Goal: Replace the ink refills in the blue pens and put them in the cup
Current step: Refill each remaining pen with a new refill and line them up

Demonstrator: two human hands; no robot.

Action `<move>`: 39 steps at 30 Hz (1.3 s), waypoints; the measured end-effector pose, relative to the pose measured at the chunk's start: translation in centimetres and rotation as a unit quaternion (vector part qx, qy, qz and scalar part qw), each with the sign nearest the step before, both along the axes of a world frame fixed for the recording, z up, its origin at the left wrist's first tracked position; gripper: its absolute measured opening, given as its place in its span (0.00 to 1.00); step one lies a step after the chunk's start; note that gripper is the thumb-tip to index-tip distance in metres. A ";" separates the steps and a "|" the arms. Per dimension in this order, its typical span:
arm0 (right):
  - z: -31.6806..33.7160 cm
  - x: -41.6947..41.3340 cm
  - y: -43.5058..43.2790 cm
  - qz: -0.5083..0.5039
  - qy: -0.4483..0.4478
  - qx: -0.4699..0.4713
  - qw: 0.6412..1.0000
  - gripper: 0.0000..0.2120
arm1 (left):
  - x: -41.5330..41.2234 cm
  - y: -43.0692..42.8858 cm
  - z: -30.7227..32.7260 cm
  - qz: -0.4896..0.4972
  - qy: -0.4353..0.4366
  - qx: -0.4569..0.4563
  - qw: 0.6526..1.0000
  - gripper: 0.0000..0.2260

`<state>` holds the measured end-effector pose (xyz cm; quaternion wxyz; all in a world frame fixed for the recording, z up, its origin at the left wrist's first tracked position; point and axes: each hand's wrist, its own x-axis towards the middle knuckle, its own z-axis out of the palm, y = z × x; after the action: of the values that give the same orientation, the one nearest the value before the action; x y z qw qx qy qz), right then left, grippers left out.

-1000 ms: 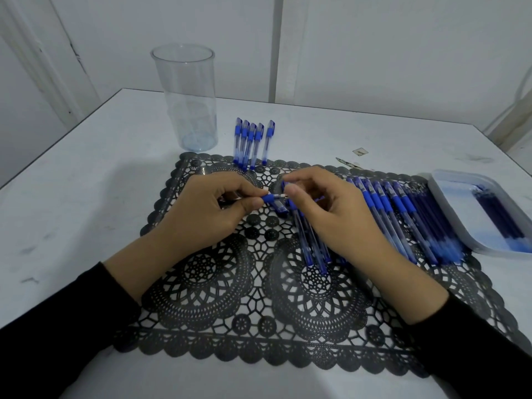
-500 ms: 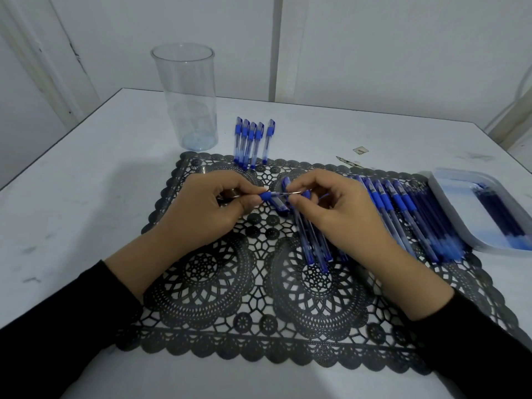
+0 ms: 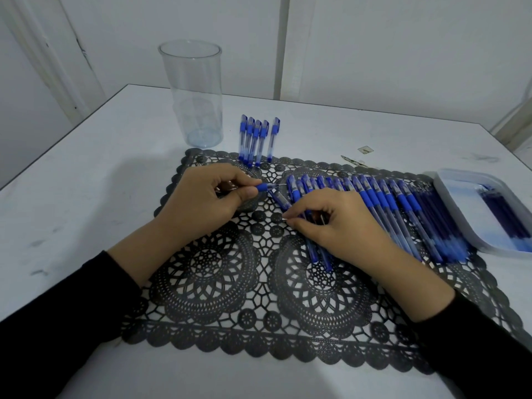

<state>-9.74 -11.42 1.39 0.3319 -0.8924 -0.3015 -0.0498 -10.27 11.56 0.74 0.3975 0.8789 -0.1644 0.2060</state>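
Two hands are at work over a black lace placemat (image 3: 230, 283). A pen section w/ blue grip & thin metal tip (image 3: 263, 187) is pinched by the left hand (image 3: 201, 203). A small silvery-tipped piece (image 3: 285, 216) is pinched by the right hand (image 3: 339, 226), just beside a row of blue pens (image 3: 383, 203). Five capped pens (image 3: 257, 139) are laid near the clear cup (image 3: 193, 93).

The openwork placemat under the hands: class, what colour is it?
Black: the openwork lace-pattern placemat, best in the head view.

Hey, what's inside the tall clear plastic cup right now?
The tall clear plastic cup looks empty; only its bluish base shows through the wall. Nothing hides its inside.
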 end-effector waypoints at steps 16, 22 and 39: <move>0.3 0.3 -0.7 -0.057 0.046 0.151 0.986 0.07 | -0.8 -1.0 0.4 -0.024 0.013 -0.039 0.999 0.10; 0.2 -0.1 -0.1 -0.031 0.060 0.188 0.980 0.11 | -0.9 -1.4 0.2 -0.043 0.003 -0.035 0.998 0.09; 0.8 0.4 -1.0 -0.027 0.129 0.301 0.944 0.05 | -1.0 -1.2 0.4 -0.036 0.019 -0.083 0.996 0.10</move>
<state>-9.34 -12.38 2.18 0.6196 -0.7576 -0.2029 -0.0317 -11.24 10.33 1.16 0.4794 0.8402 -0.1703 0.1877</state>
